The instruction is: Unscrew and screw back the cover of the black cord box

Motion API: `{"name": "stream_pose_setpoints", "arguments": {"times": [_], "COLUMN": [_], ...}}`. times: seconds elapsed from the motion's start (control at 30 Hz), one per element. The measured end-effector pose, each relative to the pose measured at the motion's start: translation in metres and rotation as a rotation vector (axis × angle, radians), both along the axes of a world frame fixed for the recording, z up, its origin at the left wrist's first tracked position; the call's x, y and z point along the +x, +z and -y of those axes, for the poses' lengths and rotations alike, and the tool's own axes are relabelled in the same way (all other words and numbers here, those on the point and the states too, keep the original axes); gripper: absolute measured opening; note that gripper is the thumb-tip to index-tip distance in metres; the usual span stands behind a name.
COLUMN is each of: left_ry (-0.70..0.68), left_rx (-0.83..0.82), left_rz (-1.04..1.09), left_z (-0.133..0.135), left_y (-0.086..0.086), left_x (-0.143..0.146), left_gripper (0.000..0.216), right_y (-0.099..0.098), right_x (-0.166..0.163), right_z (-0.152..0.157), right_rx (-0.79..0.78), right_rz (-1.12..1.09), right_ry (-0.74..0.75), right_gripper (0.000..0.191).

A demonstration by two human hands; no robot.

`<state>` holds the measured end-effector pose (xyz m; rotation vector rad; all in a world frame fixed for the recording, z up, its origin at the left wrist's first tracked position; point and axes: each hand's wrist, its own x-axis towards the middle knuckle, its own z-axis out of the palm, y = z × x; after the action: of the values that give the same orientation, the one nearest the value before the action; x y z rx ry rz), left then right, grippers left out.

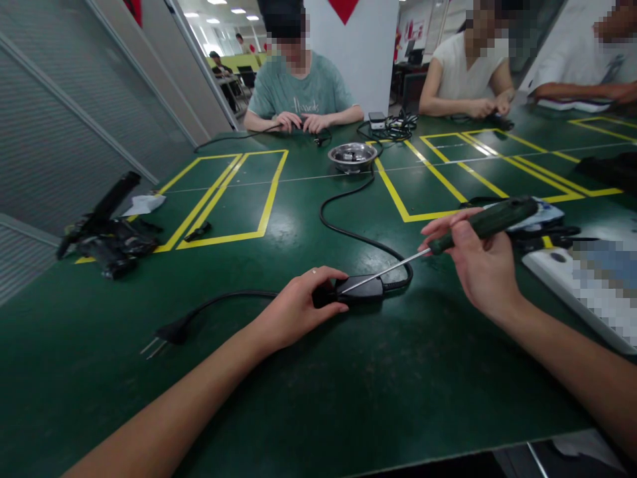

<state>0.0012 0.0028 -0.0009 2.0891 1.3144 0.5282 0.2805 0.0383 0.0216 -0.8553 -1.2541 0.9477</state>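
Observation:
My left hand point(298, 302) grips the left end of a black power adapter point(368, 291) lying on the green table, thumb on the near side and fingers on the far side. In my right hand point(485, 272) is a screwdriver point(502, 216) with a dark green handle, held at a slant. Its thin metal shaft crosses over the adapter, and the tip is at the adapter's left part, close to my left fingertips. A cord runs left to a two-pin plug point(172, 333); a black cable point(343, 229) curls away from the right end.
A metal bowl point(352, 147) with small parts stands farther back. Black gear point(112, 232) lies at the left, near a small black piece point(198, 232). A white board-like object point(557, 272) is at the right. Several people sit across the table, beside a cable pile point(398, 126).

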Motion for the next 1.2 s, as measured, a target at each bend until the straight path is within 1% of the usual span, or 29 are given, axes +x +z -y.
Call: {"name": "stream_pose_setpoints", "arguments": {"times": [0.13,0.23,0.33,0.43,0.47,0.57,0.67,0.73,0.8,0.9,1.0,1.1,1.17,1.2], "left_ry": [-0.012,-0.007,-0.003,-0.008,-0.010,-0.009,-0.003,-0.002,-0.006,-0.009,-0.018,-0.016,-0.010,-0.010], "left_rx": [-0.001,0.001,0.011,0.019,0.023,0.023,0.017,0.013,0.003,-0.005,0.001,0.007,0.006,0.003], "left_rz": [-0.011,-0.011,0.001,0.005,0.004,-0.003,-0.006,-0.010,-0.012,-0.010,-0.022,-0.022,-0.022,-0.023], "left_z": [0.000,0.000,0.001,0.001,0.001,0.001,0.001,0.001,0.002,0.002,0.001,0.001,0.001,0.001], "left_y": [0.001,0.001,-0.001,-0.003,-0.003,-0.003,-0.002,-0.001,0.000,0.000,0.000,-0.001,-0.002,-0.003], "left_x": [0.001,0.001,0.001,0.001,0.001,0.001,0.002,0.002,0.003,0.003,0.002,0.002,0.002,0.002], "left_gripper": [0.043,0.043,0.043,0.043,0.043,0.042,0.042,0.042,0.042,0.042,0.042,0.042,0.043,0.043], "right_y": [0.001,0.003,0.003,0.000,-0.001,-0.005,-0.006,-0.004,-0.001,0.001,-0.002,-0.007,-0.008,-0.008], "right_x": [0.001,0.002,0.002,0.003,0.003,0.002,0.002,0.003,0.003,0.004,0.004,0.006,0.006,0.006], "right_z": [0.000,0.001,-0.001,-0.005,-0.007,-0.009,-0.007,-0.005,-0.003,-0.003,-0.007,-0.011,-0.012,-0.011], "right_rx": [-0.050,-0.070,-0.073,-0.052,-0.049,-0.062,-0.086,-0.092,-0.090,-0.100,-0.104,-0.086,-0.070,-0.068], "right_rz": [-0.151,-0.188,-0.157,-0.082,-0.050,-0.015,-0.117,-0.170,-0.185,-0.164,-0.087,0.020,0.031,0.007], "right_ry": [0.142,0.171,0.139,0.074,0.047,0.007,0.090,0.165,0.195,0.162,0.062,-0.029,-0.028,-0.005], "right_gripper": [0.023,0.027,0.021,0.010,0.009,0.018,0.014,0.020,0.024,0.020,0.010,0.018,0.019,0.017]}}
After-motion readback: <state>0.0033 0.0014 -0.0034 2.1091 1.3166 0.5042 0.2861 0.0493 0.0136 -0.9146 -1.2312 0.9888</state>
